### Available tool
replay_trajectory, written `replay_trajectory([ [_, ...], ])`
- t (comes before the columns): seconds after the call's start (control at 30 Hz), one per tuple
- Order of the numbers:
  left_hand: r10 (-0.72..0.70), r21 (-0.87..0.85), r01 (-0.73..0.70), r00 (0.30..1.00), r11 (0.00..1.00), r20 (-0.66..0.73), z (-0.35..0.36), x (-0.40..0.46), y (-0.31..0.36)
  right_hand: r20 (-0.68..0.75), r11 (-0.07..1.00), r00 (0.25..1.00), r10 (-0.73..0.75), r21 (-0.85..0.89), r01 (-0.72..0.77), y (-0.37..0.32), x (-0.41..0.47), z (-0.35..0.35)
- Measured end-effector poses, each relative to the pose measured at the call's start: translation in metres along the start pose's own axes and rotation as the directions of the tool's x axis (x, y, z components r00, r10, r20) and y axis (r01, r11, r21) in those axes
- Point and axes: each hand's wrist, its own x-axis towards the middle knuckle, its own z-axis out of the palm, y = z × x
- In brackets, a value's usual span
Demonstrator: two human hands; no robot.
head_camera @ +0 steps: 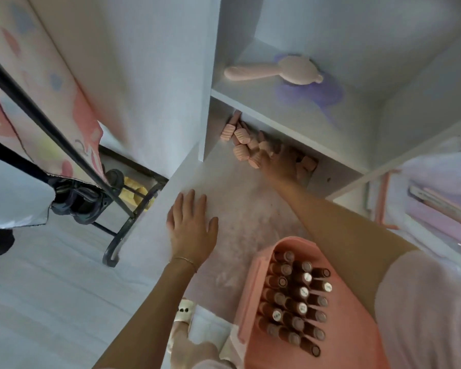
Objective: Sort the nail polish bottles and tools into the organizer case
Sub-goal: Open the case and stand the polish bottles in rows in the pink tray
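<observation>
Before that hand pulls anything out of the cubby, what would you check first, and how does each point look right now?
1. Right hand has reached the pink bottles in the cubby: ok.
2. Grip closed on one bottle: cannot tell, fingers hidden.
3. Left hand flat on the desk, steadying: ok.
4. Organizer case within reach: ok.
5. Free slot in the case: cannot tell.

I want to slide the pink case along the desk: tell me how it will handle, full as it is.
The pink case looks rigid plastic, so it should slide as one piece. Its upright bottles stand packed in rows, probably making it fairly heavy; a jerk might rattle them.
</observation>
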Motion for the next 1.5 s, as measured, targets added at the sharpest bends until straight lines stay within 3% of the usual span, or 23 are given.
replay_trajectory([
  [0.2,0.028,-0.027,-0.029,0.998,0.999,-0.055,0.010,0.000,-0.005,0.002,0.941,0.999,0.047,-0.334,-0.044,-0.002,0.026,0.013],
  [0.3,0.027,-0.019,-0.028,0.998,0.999,-0.054,0.011,-0.001,-0.005,-0.099,0.958,0.993,0.056,-0.274,-0.081,-0.004,0.017,0.016],
  [0.4,0.020,-0.035,-0.022,0.998,0.999,-0.052,0.010,-0.002,-0.003,-0.075,0.956,0.996,-0.050,-0.294,0.026,-0.006,0.001,0.010],
  [0.5,-0.026,-0.078,0.020,0.997,0.997,-0.076,0.005,0.001,0.003,0.014,0.996,0.997,-0.070,-0.062,0.071,-0.009,-0.020,-0.001],
  [0.67,-0.096,-0.430,0.010,0.979,0.903,-0.181,-0.011,0.025,0.016,0.040,0.988,0.990,-0.132,0.080,0.128,-0.015,-0.054,-0.020],
  [0.77,-0.073,-0.482,0.004,0.990,0.876,-0.123,-0.012,0.049,0.032,0.128,0.974,0.981,-0.147,0.191,0.121,-0.016,-0.073,-0.033],
  [0.97,-0.032,-0.327,0.026,0.999,0.945,-0.014,0.003,0.097,0.076,0.075,0.969,0.994,-0.080,0.240,0.060,-0.002,-0.092,-0.055],
  [1.1,-0.330,-0.249,0.326,0.943,0.912,0.026,0.010,0.119,0.099,0.069,0.972,0.996,-0.063,0.230,0.045,0.010,-0.101,-0.062],
  [1.2,-0.407,-0.223,0.398,0.913,0.890,0.007,0.015,0.124,0.106,0.052,0.968,0.991,-0.120,0.228,0.105,0.016,-0.109,-0.065],
  [1.4,-0.354,-0.371,0.289,0.928,0.882,-0.119,0.016,0.109,0.099,0.043,0.962,0.989,-0.143,0.242,0.129,0.024,-0.120,-0.070],
  [1.5,-0.326,-0.492,0.246,0.942,0.835,-0.082,0.008,0.094,0.085,0.024,0.961,0.988,-0.153,0.237,0.143,0.026,-0.128,-0.075],
])
